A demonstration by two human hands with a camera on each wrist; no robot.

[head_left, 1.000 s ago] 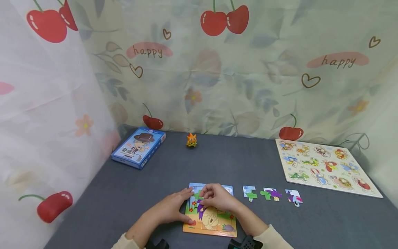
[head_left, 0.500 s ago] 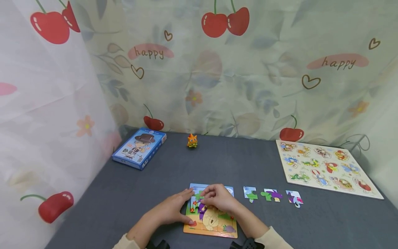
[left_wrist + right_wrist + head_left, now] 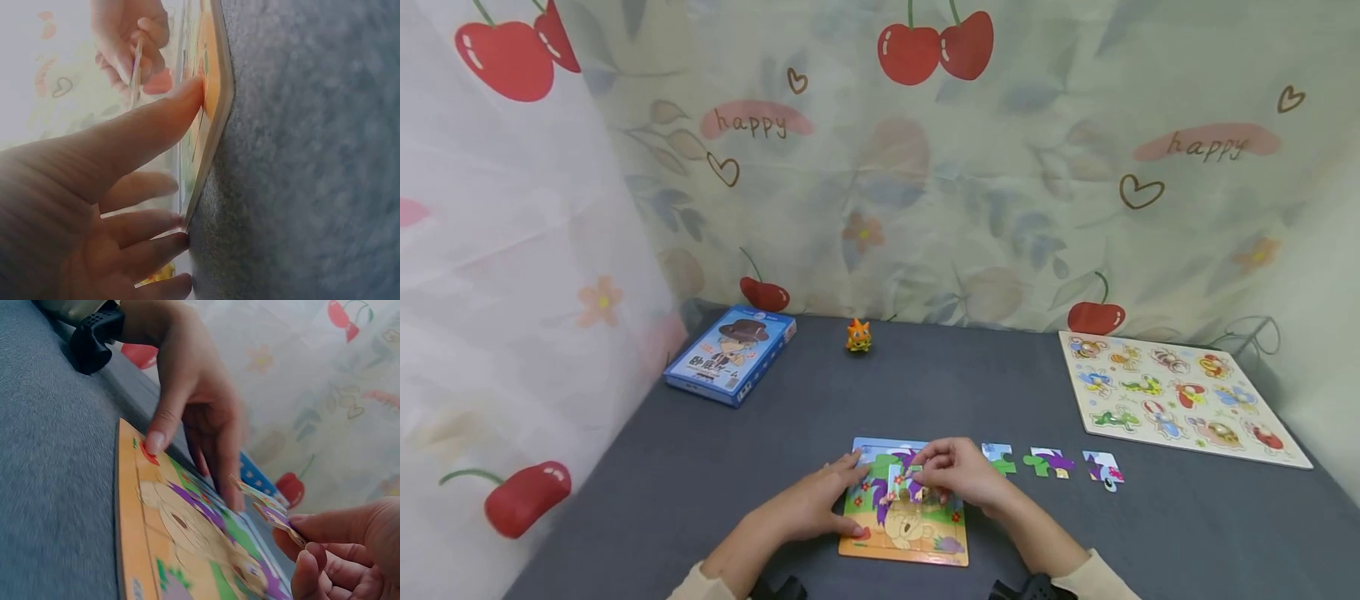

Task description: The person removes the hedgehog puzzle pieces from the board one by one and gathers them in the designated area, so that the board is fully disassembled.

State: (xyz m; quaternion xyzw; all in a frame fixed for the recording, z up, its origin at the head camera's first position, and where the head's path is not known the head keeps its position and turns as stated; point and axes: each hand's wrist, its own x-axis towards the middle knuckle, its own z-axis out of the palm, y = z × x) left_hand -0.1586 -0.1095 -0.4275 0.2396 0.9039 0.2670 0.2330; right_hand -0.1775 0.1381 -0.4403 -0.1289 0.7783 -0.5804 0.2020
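Observation:
My right hand [image 3: 964, 473] pinches a jigsaw puzzle piece [image 3: 898, 483] between thumb and fingers, raised above the puzzle board [image 3: 868, 548]. In the right wrist view the piece [image 3: 270, 511] is tilted, with purple and pale parts showing. The board carries a cartoon animal with purple spines on an orange and green ground. My left hand [image 3: 820, 500] rests on the board's left side, its thumb pressing the lower left corner by a red shape. In the left wrist view, the other fingers [image 3: 147, 244] lie fairly straight along the board's edge.
Right of the board lie three loose pieces, a green-blue one [image 3: 997, 457], a green-purple one [image 3: 1051, 461] and one with an eye [image 3: 1103, 468]. Farther back are a blue box [image 3: 730, 354], a small orange toy figure [image 3: 859, 336] and an insect peg board [image 3: 1180, 396].
My right hand has lifted the puzzle piece off the board's upper left area and moved a little right with it. The left hand holds its place; the head view shifts slightly.

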